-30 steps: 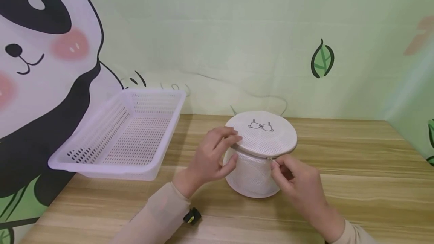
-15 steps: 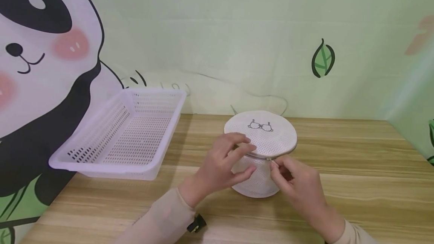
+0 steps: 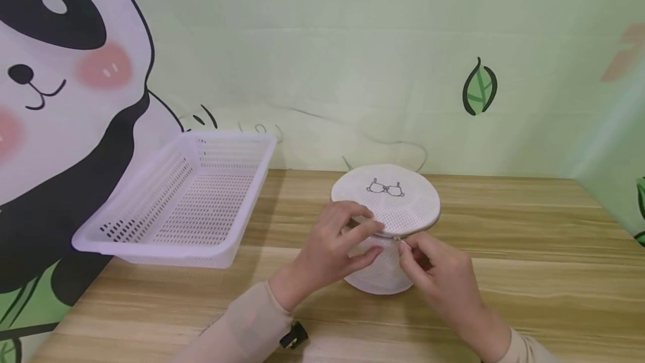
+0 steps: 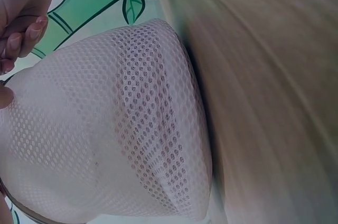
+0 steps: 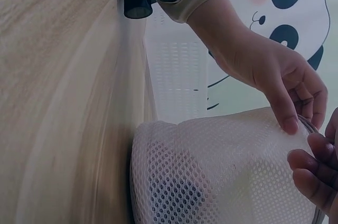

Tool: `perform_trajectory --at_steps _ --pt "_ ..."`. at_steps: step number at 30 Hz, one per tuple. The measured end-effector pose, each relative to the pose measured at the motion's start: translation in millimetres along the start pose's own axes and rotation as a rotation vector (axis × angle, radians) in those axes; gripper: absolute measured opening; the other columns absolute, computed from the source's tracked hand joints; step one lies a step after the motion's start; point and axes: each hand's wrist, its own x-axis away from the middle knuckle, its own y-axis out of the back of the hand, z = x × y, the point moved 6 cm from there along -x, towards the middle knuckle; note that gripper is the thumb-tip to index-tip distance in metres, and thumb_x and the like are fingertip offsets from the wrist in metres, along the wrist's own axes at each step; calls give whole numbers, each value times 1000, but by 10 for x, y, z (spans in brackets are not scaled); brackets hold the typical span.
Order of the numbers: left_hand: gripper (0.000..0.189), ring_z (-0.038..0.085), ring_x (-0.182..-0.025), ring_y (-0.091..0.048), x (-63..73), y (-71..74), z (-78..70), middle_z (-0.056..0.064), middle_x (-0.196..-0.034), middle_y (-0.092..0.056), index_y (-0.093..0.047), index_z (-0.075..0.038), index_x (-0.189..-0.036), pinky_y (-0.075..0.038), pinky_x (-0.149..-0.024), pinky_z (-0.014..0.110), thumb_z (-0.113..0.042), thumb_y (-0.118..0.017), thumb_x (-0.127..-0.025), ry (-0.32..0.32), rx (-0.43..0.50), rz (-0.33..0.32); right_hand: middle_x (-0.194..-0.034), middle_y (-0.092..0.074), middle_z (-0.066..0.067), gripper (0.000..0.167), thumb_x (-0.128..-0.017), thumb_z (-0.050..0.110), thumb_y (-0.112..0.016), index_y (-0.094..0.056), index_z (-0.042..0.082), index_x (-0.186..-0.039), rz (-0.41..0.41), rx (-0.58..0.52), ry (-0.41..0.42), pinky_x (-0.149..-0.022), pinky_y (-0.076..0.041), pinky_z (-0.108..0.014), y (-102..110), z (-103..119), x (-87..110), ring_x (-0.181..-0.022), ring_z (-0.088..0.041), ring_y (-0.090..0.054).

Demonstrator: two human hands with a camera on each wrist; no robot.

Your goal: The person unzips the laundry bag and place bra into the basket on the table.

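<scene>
A white round mesh laundry bag (image 3: 373, 273) stands upright on the table, a bra outline printed on its flat lid (image 3: 403, 206). A zip runs round the lid's edge. My right hand (image 3: 443, 279) pinches the zip pull (image 3: 397, 238) at the front of the rim. Just left of it, my left hand (image 3: 337, 245) holds the rim, fingertips on the lid and thumb against the mesh wall below. The right wrist view shows that thumb (image 5: 285, 113) pressed to the mesh. Dark and reddish patches show through the bag's side there. The left wrist view has the mesh wall (image 4: 105, 123) close up.
A white plastic basket (image 3: 242, 223) with slotted walls stands on the left of the wood-grain table (image 3: 554, 273). Behind the table rises a green wall (image 3: 403, 71) with a panda and leaves. A black wrist camera (image 3: 294, 335) sits under the left sleeve.
My left hand has moved right along the rim, closer to my right hand. The right hand with the zip pull and the bag's lid have shifted very slightly left.
</scene>
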Motion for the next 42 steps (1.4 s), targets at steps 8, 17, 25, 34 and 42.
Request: perform_trajectory --at_steps 8,17,25,34,42 --pt "26 20 -93 -59 33 -19 8 5 -99 -61 -68 -15 -92 -51 -86 32 -20 -83 -71 -8 -28 -13 -60 -60 6 12 -75 -2 -63 -61 10 -73 5 -30 17 -47 -42 -7 -27 19 20 -56 5 -50" --pt "20 19 -90 -60 42 -20 35 4 -96 -62 -68 -15 -89 -51 -84 31 -18 -81 -73 -17 -17 -32 -60 -59 7 11 -76 -1 -63 -61 10 -73 -4 -36 56 -47 -41 -7 -37 28 11 -55 4 -49" --pt "19 18 -87 -61 50 -23 57 4 -94 -63 -68 -15 -88 -52 -82 31 -17 -80 -73 -17 0 -47 -60 -59 7 11 -77 0 -62 -60 10 -73 -1 -37 71 -46 -40 -7 -35 35 7 -55 4 -48" --pt "19 18 -84 -61 63 -6 86 4 -92 -63 -68 -14 -87 -52 -81 30 -14 -80 -72 -6 24 -55 -61 -60 6 12 -76 -1 -63 -62 10 -73 -6 -18 45 -47 -42 -8 -19 22 3 -55 4 -50" --pt "19 18 -85 -61 62 -8 106 4 -92 -63 -68 -14 -87 -52 -82 30 -14 -80 -72 -5 23 -52 -61 -61 6 13 -74 -3 -65 -61 10 -72 -5 -5 31 -48 -43 -7 -2 4 -1 -56 4 -52"
